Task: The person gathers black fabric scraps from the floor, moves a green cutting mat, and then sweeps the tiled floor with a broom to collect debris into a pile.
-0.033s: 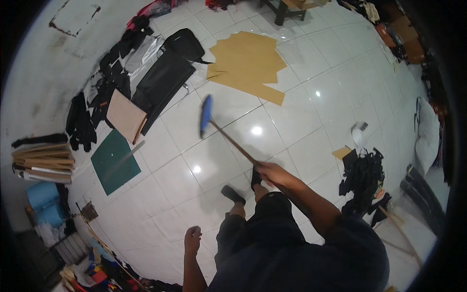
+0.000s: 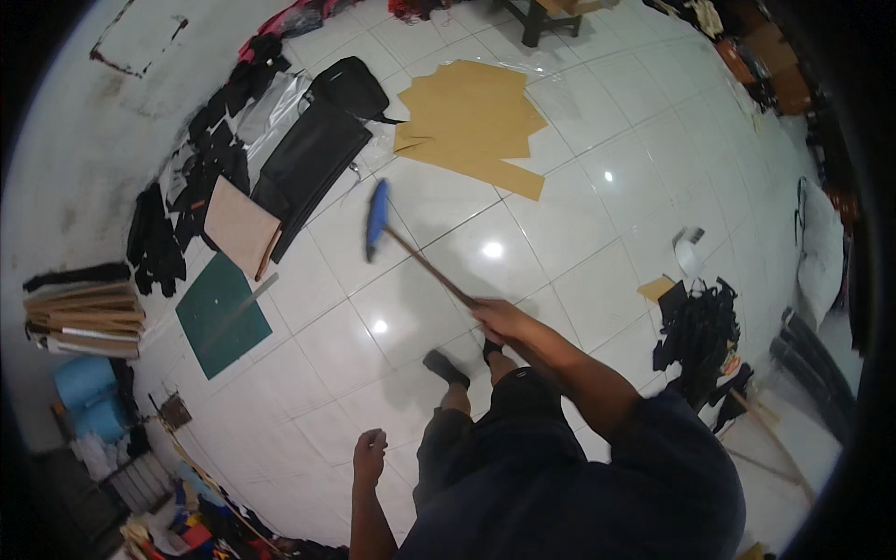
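Observation:
A broom with a long brown stick (image 2: 429, 266) and a blue head (image 2: 377, 217) slants across the white tiled floor. My right hand (image 2: 499, 320) is wrapped round the stick near my feet, and the broom head lies ahead and to the left of it. Low beside my body hangs my left hand (image 2: 371, 455), its fingers loosely curled with nothing visible in them. Nearest to the broom head are a long black folded piece (image 2: 313, 173) on its left and overlapping sheets of tan card (image 2: 471, 112) beyond it on the right.
A green mat (image 2: 222, 317) with a ruler-like strip and a folded pinkish cloth (image 2: 241, 227) lie at left. Black scraps (image 2: 695, 336) and a white roll (image 2: 689, 254) lie at right. Stacked brown boards (image 2: 84, 313) stand by the left wall. A dark-legged stool (image 2: 537, 23) stands at the back.
The broom head has shifted slightly to the left across the floor, and my right hand has moved left with the stick. My left hand stays nearly where it was.

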A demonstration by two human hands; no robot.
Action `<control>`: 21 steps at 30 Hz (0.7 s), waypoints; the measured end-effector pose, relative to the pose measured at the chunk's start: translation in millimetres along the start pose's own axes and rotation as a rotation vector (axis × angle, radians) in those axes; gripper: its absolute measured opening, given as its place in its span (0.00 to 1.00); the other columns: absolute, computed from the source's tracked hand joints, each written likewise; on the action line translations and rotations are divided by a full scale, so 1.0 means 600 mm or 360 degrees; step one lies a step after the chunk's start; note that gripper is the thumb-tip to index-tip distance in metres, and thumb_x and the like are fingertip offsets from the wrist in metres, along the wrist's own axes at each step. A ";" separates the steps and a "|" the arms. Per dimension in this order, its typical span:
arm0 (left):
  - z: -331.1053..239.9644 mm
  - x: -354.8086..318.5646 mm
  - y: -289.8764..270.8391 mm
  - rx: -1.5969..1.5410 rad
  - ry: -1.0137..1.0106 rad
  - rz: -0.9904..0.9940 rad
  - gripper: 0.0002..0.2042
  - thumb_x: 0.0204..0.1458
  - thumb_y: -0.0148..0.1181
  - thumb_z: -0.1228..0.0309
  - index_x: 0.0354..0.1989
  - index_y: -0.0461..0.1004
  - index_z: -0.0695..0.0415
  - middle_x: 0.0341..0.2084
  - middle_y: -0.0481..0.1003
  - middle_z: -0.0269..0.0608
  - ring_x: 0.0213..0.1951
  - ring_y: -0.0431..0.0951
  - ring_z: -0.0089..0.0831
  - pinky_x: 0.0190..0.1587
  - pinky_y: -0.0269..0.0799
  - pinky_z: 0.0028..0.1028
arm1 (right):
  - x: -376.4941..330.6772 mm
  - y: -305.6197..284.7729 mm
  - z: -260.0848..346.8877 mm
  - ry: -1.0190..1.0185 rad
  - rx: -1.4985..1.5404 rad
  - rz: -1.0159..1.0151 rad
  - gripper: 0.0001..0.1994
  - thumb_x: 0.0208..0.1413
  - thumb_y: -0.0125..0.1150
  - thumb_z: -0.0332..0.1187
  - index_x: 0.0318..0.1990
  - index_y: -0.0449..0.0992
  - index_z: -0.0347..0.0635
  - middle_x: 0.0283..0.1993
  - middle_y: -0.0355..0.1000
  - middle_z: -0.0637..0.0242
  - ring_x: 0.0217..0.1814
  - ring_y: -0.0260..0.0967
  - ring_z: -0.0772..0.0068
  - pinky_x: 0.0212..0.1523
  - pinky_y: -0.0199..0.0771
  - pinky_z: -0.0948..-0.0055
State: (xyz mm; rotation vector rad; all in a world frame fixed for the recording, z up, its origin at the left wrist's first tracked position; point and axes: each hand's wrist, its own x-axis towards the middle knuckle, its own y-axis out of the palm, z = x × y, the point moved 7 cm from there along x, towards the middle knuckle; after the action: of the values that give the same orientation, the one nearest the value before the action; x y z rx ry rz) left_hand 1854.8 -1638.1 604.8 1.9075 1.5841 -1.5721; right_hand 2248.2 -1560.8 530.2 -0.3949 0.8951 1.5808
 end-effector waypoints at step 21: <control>0.082 0.230 -0.250 0.0252 -0.0082 0.0313 0.18 0.51 0.51 0.60 0.44 0.65 0.60 0.36 0.70 0.41 0.35 0.71 0.30 0.34 0.67 0.29 | -0.441 -0.184 -0.380 0.0529 0.0216 -0.1720 0.12 0.47 0.47 0.28 0.42 0.67 0.38 0.17 0.62 0.65 0.13 0.59 0.75 0.12 0.61 0.70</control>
State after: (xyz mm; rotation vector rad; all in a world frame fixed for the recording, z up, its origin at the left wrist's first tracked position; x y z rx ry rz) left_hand 1686.3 -1531.8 540.0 2.0135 1.2422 -1.6898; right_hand 2360.1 -1909.8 531.2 -0.8777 0.8051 0.4636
